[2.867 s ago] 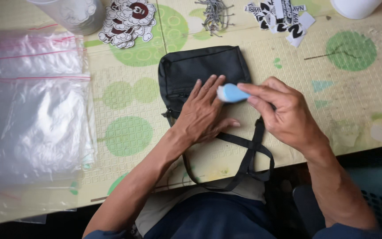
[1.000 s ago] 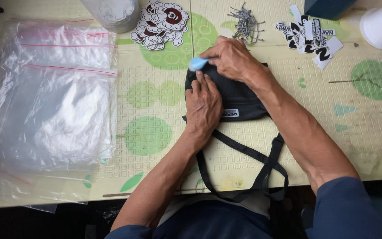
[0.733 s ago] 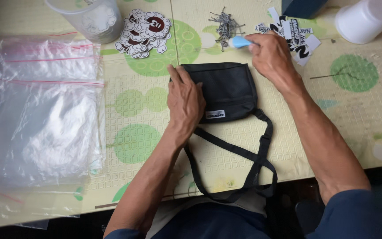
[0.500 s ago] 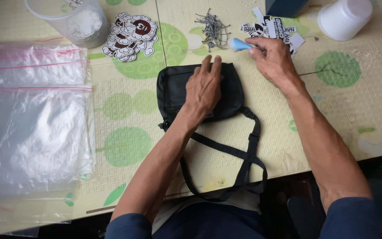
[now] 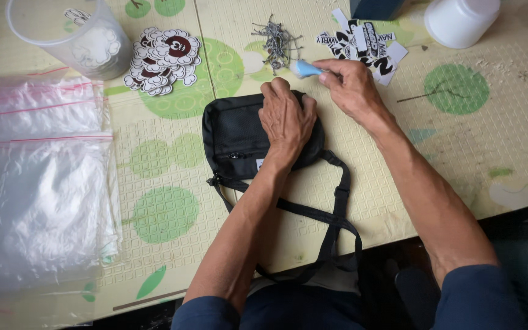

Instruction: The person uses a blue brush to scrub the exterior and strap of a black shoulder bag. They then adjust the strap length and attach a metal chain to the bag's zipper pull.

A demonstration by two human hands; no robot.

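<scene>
- My left hand [image 5: 285,122] lies flat, palm down, fingers spread and closed round nothing, pressing on the small black fabric pouch bag with a zip and a long black strap [image 5: 239,137] near the middle of the worktop [image 5: 172,159].
- My right hand [image 5: 351,85] pinches a small light-blue plastic tool [image 5: 304,69] between thumb and fingers, the grip closed on it, just beyond the bag's far edge.
- The blue tool sits beside the loose heap of thin grey fasteners [image 5: 278,41] and the pile of black-and-white printed tags [image 5: 362,43] at the far edge of the worktop.
- As I judge it, the bag is laid out and held steady, yet I see no tag fastened to it; that part looks left to do.
- The strap trails off the near edge of the worktop towards my lap.
- A stack of round cartoon stickers [image 5: 163,58] and a clear plastic cup [image 5: 71,33] sit towards the far left corner; clear zip-seal bags [image 5: 38,183] cover the left edge, well apart from both hands; a white tub [image 5: 459,21] stands at the far right.
</scene>
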